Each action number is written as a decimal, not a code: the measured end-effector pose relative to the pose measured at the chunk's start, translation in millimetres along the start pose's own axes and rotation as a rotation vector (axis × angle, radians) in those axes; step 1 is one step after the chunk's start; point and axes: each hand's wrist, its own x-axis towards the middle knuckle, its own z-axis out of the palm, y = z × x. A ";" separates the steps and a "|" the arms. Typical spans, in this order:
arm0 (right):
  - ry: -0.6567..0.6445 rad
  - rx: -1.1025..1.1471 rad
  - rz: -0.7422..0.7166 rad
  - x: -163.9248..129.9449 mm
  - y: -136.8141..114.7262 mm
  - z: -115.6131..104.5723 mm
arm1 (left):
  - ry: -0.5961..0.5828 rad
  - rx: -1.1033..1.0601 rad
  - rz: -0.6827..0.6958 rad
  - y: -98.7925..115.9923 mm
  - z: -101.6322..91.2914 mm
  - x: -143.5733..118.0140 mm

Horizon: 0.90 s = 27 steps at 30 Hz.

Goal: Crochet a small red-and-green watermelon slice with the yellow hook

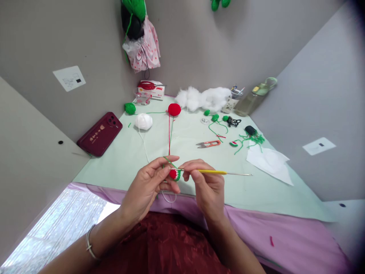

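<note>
My left hand (155, 179) pinches a small crochet piece (173, 174), red with a white row and a green edge. Green yarn runs over its raised index finger. In my right hand (207, 182) is a crochet hook (212, 172) with a yellow handle; its left end meets the top of the piece, and a thin metal end points right. Red yarn leads back to a red yarn ball (174, 109). A white strand from the white yarn ball (143, 121) runs toward my left hand, and a white loop hangs below the piece.
Orange thread snips (209, 144) lie beyond my right hand. Farther back are white stuffing (199, 99), a green yarn ball (130, 108) and a bottle (253, 99). A dark red phone (99, 134) leans at left. White paper (269, 163) and green scraps (253, 137) lie right.
</note>
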 end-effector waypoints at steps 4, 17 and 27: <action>0.013 0.056 -0.001 0.3 2.4 -0.1 | 0.004 0.030 0.027 0.7 -0.9 0.4; 0.009 0.158 0.102 -4.4 7.6 4.7 | 0.004 0.022 0.041 -3.5 -4.4 -0.4; 0.048 0.297 0.192 0.9 4.5 5.0 | -0.045 0.114 0.058 -3.8 -7.6 -0.5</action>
